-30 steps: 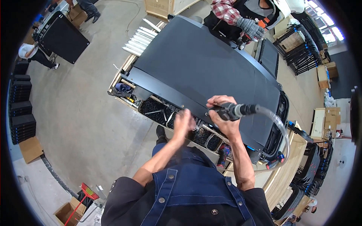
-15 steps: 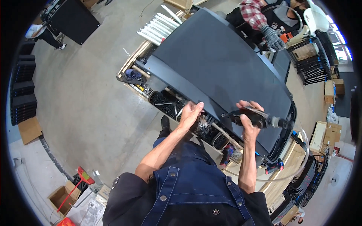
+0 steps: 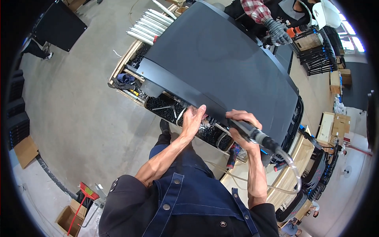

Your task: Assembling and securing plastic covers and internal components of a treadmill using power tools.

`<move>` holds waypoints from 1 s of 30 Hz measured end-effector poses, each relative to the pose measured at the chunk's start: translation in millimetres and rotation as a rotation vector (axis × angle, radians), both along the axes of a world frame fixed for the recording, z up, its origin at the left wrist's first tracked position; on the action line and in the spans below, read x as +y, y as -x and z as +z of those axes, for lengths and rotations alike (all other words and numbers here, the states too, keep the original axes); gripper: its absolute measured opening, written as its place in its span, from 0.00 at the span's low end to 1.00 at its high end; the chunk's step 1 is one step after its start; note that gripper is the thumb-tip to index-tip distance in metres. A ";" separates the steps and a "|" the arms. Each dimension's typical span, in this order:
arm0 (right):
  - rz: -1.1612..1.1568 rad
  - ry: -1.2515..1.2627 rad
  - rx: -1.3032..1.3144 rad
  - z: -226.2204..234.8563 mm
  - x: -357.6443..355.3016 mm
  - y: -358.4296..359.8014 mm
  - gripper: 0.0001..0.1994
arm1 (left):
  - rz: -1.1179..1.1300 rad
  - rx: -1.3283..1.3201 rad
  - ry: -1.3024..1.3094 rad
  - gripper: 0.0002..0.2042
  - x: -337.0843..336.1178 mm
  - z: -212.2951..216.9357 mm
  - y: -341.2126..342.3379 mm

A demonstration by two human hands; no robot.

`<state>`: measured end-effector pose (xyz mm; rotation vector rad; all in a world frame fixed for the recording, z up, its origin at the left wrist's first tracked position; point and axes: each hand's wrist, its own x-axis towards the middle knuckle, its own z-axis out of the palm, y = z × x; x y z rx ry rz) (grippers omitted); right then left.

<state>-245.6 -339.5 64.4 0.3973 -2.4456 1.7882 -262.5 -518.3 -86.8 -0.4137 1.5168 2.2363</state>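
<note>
A large dark grey panel (image 3: 213, 59) lies slantwise in front of me. At its near edge is my left hand (image 3: 192, 123), thumb raised by the edge and fingers curled in. Whatever those fingers hold, if anything, is hidden. My right hand (image 3: 248, 143) is wrapped round an air-powered driver (image 3: 263, 140), whose clear hose (image 3: 295, 173) loops off to the right. The driver's front end points left toward the panel's near edge, close to my left hand; its tip is hidden by my fingers. Below the edge, bins of small black parts (image 3: 160, 107) sit in a row.
Across the panel, a co-worker's gloved hand (image 3: 278, 32) is beside an orange tool (image 3: 296, 31). White tubes (image 3: 148, 27) are stacked at the far left end. A red-and-black hand tool (image 3: 233, 156) lies by the bins. Cardboard boxes (image 3: 338, 126) stand at the right.
My right hand has brought the driver left, toward the panel's near edge and my left hand, and tilted it. My left hand stays at the edge. The whole view has shifted a little.
</note>
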 end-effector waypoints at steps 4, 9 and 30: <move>-0.152 0.236 -0.120 -12.7 1.5 7.8 0.19 | 0.030 0.023 -0.013 0.30 3.2 -0.6 1.4; -0.224 0.244 -0.102 -20.7 10.9 -3.3 0.25 | -0.004 0.068 0.056 0.34 -1.7 -2.8 3.7; -0.321 -0.399 -0.777 -269.3 -86.2 -58.4 0.11 | -0.730 0.902 1.278 0.11 -146.1 -201.4 56.2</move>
